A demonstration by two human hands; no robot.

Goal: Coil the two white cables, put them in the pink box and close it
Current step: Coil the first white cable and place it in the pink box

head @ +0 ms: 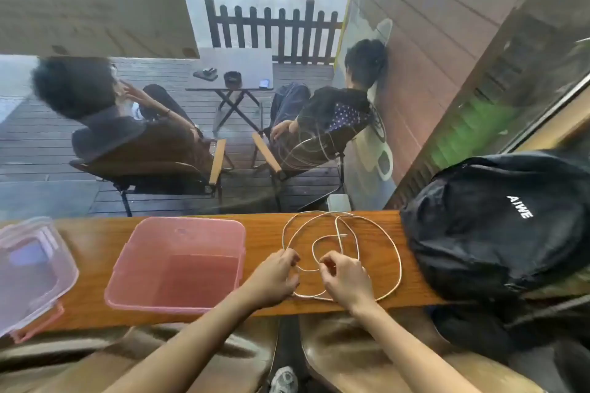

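Head view, wooden counter point(261, 226), window, white cables point(394, 252), pink box point(178, 265)

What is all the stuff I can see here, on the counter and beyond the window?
white cables: looped strands, count unclear, white, on the counter between box and backpack
pink box: one, pink, open and empty, left of the cables
lid: one, clear with pink clips, far left, off the box
wooden counter: one, brown, along the window
backpack: one, black, right end of the counter
seated people: two, dark clothes, in chairs outside
folding table: one, grey, outside by the fence
left hand: pinching cable
right hand: pinching cable
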